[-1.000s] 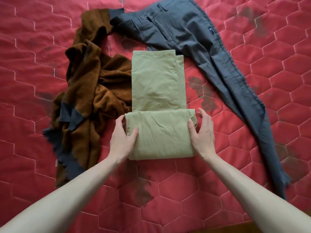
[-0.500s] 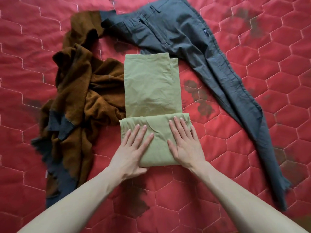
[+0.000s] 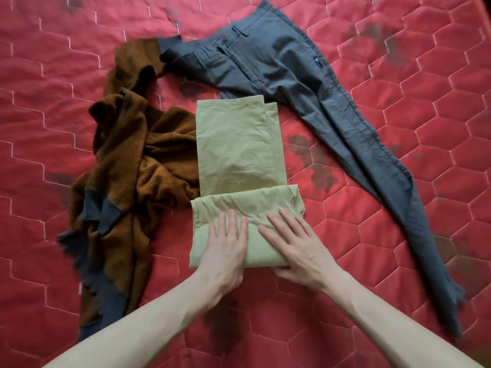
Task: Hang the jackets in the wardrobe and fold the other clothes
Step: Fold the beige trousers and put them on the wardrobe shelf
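Observation:
A light green garment [image 3: 239, 144] lies folded into a long strip on the red quilted bed, its near end turned over into a thick fold. My left hand [image 3: 225, 245] and my right hand [image 3: 300, 245] lie flat on that near fold, palms down, fingers spread, holding nothing. A crumpled brown knit garment with dark blue-grey trim [image 3: 127, 181] lies touching the green strip's left edge. Dark grey trousers [image 3: 305, 88] stretch diagonally from the top centre down to the right, the waistband just beyond the green strip's far end.
The red hexagon-quilted bedcover [image 3: 398, 181] fills the whole view, with dark stains near the middle, in the upper right and below my hands. No wardrobe or hanger shows.
My hands moved from the sides of the near fold onto its top and now press it flat. The view shifted a little; the other clothes stayed put.

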The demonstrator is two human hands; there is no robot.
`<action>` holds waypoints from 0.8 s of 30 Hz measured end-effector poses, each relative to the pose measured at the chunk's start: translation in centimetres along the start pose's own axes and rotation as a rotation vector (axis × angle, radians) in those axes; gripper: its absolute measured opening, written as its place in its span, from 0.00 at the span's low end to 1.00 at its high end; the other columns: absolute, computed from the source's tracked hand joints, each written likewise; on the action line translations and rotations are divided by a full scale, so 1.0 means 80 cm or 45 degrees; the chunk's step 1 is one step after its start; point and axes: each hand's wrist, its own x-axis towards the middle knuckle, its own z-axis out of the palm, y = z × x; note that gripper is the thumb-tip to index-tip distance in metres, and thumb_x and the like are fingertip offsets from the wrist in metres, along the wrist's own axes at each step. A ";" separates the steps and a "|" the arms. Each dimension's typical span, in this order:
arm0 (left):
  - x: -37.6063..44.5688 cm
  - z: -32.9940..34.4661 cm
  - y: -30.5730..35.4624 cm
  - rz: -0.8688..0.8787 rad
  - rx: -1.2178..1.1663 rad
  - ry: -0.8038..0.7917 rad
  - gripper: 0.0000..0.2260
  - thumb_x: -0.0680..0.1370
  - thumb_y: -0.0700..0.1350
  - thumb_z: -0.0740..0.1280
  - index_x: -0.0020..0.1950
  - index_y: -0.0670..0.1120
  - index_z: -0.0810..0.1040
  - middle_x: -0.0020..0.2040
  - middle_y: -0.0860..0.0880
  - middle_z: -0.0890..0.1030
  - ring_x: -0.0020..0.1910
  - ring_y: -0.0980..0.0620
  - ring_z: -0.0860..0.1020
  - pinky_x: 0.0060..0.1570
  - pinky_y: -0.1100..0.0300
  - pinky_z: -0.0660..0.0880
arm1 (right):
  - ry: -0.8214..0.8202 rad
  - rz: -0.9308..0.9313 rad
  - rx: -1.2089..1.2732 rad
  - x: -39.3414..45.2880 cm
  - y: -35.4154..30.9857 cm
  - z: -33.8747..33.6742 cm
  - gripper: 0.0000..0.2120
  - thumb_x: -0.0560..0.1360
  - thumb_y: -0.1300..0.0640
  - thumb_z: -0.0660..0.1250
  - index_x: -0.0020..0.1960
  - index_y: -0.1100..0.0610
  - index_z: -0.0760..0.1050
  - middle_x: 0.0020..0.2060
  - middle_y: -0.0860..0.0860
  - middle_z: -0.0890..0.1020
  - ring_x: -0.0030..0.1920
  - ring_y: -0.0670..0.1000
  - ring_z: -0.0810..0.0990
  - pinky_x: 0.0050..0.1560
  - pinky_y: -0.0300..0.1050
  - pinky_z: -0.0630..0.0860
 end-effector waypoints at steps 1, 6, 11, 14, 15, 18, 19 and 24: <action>-0.001 -0.005 0.000 -0.001 -0.018 -0.011 0.45 0.75 0.46 0.67 0.84 0.38 0.43 0.83 0.31 0.46 0.82 0.30 0.51 0.79 0.37 0.55 | 0.009 0.001 -0.010 -0.001 0.002 -0.001 0.43 0.68 0.42 0.72 0.80 0.52 0.65 0.80 0.56 0.65 0.81 0.61 0.61 0.78 0.59 0.63; -0.012 -0.042 -0.015 0.115 -0.134 0.142 0.27 0.73 0.47 0.64 0.71 0.41 0.67 0.62 0.43 0.78 0.59 0.41 0.78 0.54 0.52 0.74 | 0.207 0.029 0.232 -0.001 -0.003 -0.034 0.27 0.69 0.54 0.69 0.68 0.54 0.77 0.62 0.50 0.82 0.61 0.55 0.83 0.57 0.50 0.82; -0.042 -0.074 -0.041 0.258 -0.281 -0.009 0.36 0.72 0.53 0.68 0.77 0.48 0.60 0.58 0.46 0.82 0.56 0.40 0.81 0.51 0.49 0.78 | 0.141 0.034 0.406 -0.021 -0.004 -0.082 0.30 0.65 0.49 0.68 0.67 0.48 0.73 0.54 0.43 0.85 0.45 0.48 0.85 0.38 0.42 0.80; -0.064 -0.077 -0.049 0.323 -0.293 -0.081 0.36 0.72 0.51 0.71 0.77 0.52 0.59 0.57 0.47 0.81 0.57 0.40 0.79 0.52 0.50 0.77 | 0.139 0.056 0.604 -0.043 -0.006 -0.095 0.30 0.66 0.49 0.72 0.68 0.46 0.73 0.55 0.39 0.85 0.45 0.43 0.84 0.41 0.39 0.79; -0.069 -0.076 -0.053 0.333 -0.337 -0.106 0.35 0.72 0.52 0.71 0.76 0.54 0.60 0.55 0.47 0.81 0.56 0.40 0.79 0.51 0.51 0.76 | 0.131 0.085 0.686 -0.049 -0.007 -0.099 0.30 0.67 0.49 0.74 0.69 0.46 0.73 0.54 0.37 0.84 0.46 0.41 0.84 0.43 0.39 0.80; -0.066 -0.072 -0.067 0.324 -0.526 -0.158 0.32 0.70 0.55 0.72 0.72 0.57 0.64 0.48 0.53 0.82 0.50 0.46 0.79 0.47 0.56 0.71 | 0.147 0.168 0.893 -0.056 -0.009 -0.103 0.30 0.68 0.49 0.79 0.68 0.45 0.74 0.52 0.36 0.84 0.45 0.39 0.84 0.45 0.35 0.78; -0.061 -0.070 -0.075 0.298 -0.616 -0.154 0.31 0.69 0.56 0.73 0.70 0.58 0.66 0.47 0.56 0.82 0.48 0.49 0.79 0.46 0.57 0.72 | 0.173 0.204 0.957 -0.055 -0.010 -0.103 0.29 0.68 0.50 0.81 0.67 0.46 0.74 0.51 0.37 0.84 0.43 0.41 0.84 0.44 0.35 0.78; -0.024 -0.056 -0.110 0.024 -1.202 0.112 0.25 0.69 0.53 0.82 0.62 0.58 0.77 0.50 0.57 0.81 0.47 0.60 0.80 0.47 0.65 0.76 | 0.477 0.602 1.126 -0.024 -0.003 -0.098 0.27 0.67 0.49 0.83 0.62 0.50 0.77 0.49 0.44 0.84 0.44 0.45 0.83 0.47 0.38 0.78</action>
